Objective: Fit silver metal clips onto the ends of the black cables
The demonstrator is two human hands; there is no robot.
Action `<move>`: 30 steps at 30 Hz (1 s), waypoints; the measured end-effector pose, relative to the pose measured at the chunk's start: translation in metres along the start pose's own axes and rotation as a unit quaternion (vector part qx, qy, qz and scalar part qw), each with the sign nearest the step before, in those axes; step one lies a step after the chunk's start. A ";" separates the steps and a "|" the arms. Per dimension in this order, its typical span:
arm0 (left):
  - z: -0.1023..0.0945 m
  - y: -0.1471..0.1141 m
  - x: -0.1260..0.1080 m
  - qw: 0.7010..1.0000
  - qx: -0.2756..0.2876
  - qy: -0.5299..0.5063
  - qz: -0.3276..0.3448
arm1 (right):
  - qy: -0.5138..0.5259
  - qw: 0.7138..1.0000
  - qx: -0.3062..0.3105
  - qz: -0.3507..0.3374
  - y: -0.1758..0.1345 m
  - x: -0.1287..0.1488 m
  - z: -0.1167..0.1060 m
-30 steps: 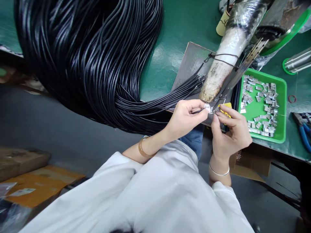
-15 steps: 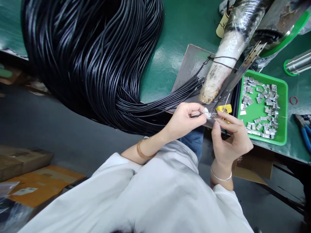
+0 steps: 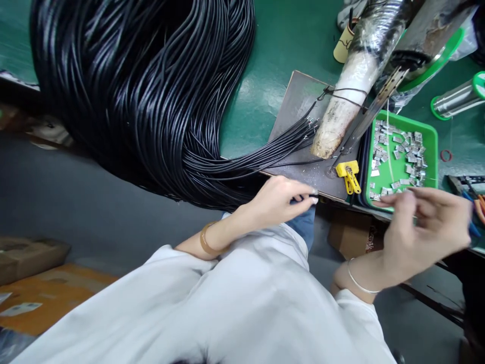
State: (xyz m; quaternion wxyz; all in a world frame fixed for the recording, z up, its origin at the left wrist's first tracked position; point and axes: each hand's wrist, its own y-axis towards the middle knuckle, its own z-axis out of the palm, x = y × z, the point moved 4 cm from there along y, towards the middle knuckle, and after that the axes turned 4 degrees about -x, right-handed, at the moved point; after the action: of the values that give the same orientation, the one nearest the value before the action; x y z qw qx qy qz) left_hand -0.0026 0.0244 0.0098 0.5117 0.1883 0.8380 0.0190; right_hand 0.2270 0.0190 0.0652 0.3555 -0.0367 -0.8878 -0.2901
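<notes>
My left hand (image 3: 278,202) is closed in a pinch at the table's front edge, with a short stretch of black cable (image 3: 297,199) showing between thumb and forefinger. White coverings show on its fingertips, and whatever lies at the cable's tip is too small to make out. My right hand (image 3: 428,227) is off to the right, in front of the green tray (image 3: 432,167). Its fingers are half curled and smeared by motion, so what they hold, if anything, does not show. Small metal pieces (image 3: 416,159) lie scattered in that tray.
A large bundle of black cables (image 3: 151,101) covers the left of the green table (image 3: 265,96). Their stripped ends rest on a grey board (image 3: 293,101) under a wrapped tube (image 3: 339,108). A yellow clip (image 3: 348,174), wire spool (image 3: 456,103), red ring (image 3: 446,155) and pliers (image 3: 464,187) are nearby.
My right hand has left the left hand's fingertips and swung right, past the yellow clip. My left hand has drawn slightly back toward my body, still pinching the cable.
</notes>
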 end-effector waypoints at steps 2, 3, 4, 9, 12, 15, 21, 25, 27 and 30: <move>-0.016 0.004 0.004 0.993 -0.117 0.025 0.007 | -0.038 0.999 0.019 -0.006 0.011 -0.010 0.010; -0.023 0.007 0.006 0.984 -0.166 0.068 0.014 | -0.071 0.997 0.034 -0.022 0.018 -0.017 0.015; -0.029 0.010 0.007 0.970 -0.204 0.132 0.020 | -0.095 0.993 0.057 -0.041 0.024 -0.024 0.019; -0.031 0.029 0.019 0.925 -0.155 0.347 -0.006 | -0.096 0.972 0.177 -0.124 0.052 -0.048 0.033; -0.029 0.029 0.018 0.933 -0.155 0.324 -0.002 | -0.158 0.953 0.208 -0.156 0.059 -0.052 0.034; -0.031 0.021 0.009 0.955 -0.168 0.244 0.002 | -0.236 0.936 0.195 -0.172 0.060 -0.053 0.030; -0.011 -0.001 -0.018 0.986 0.153 -0.032 0.052 | -0.302 0.920 0.180 -0.175 0.057 -0.059 0.021; -0.014 -0.017 -0.028 0.871 0.422 -0.251 0.036 | -0.215 0.954 0.165 -0.128 0.056 -0.069 0.016; -0.021 -0.023 -0.032 0.805 0.481 -0.348 -0.007 | -0.188 0.968 0.124 -0.114 0.056 -0.075 0.012; -0.021 -0.025 -0.033 0.791 0.434 -0.422 -0.096 | -0.133 0.985 0.039 -0.104 0.053 -0.075 0.003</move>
State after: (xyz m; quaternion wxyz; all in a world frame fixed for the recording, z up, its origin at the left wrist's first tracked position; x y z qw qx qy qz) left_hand -0.0148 -0.0061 0.0422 0.6783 0.2983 0.4729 -0.4768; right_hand 0.2960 0.0754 0.0406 0.2031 0.0313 -0.9369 -0.2826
